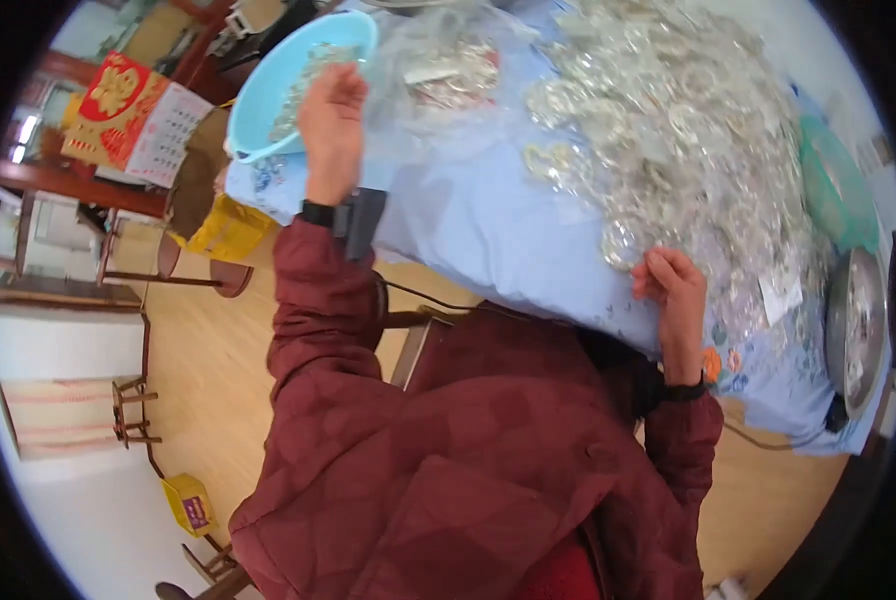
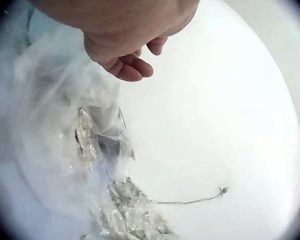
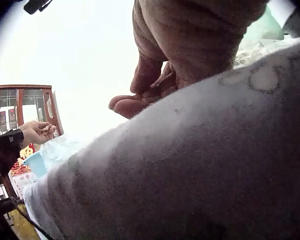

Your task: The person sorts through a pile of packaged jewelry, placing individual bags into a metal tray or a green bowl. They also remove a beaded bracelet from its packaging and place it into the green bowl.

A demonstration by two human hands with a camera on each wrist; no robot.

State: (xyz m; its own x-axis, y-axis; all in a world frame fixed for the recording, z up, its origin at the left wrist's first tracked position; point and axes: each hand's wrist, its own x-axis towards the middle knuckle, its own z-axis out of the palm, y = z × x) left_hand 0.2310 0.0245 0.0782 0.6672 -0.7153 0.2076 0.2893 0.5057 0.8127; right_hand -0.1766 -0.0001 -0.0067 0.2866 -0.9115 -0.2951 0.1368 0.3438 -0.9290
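Observation:
My left hand (image 1: 332, 115) hangs over the near side of a light blue plastic basin (image 1: 251, 110) that holds small shiny clear packets (image 1: 318, 80). Its fingers are loosely bent, and nothing shows in them in the left wrist view, where the hand (image 2: 132, 42) is above a clear plastic bag (image 2: 45, 100). At the front edge of the table, my right hand (image 1: 676, 290) is beside a large heap of shiny, clear-wrapped ring-shaped pieces (image 1: 668, 120). Its fingers (image 3: 125, 106) curl loosely, with the thumb close to them and no object visible.
A blue cloth (image 1: 468, 225) covers the table. Beside the basin lies a plastic bag of shiny pieces (image 1: 458, 80). A green basket (image 1: 836, 185) and a metal bowl (image 1: 856, 330) stand at the right. A yellow bag (image 1: 226, 228) is below the basin; a dark cable (image 1: 418, 293) runs near my lap.

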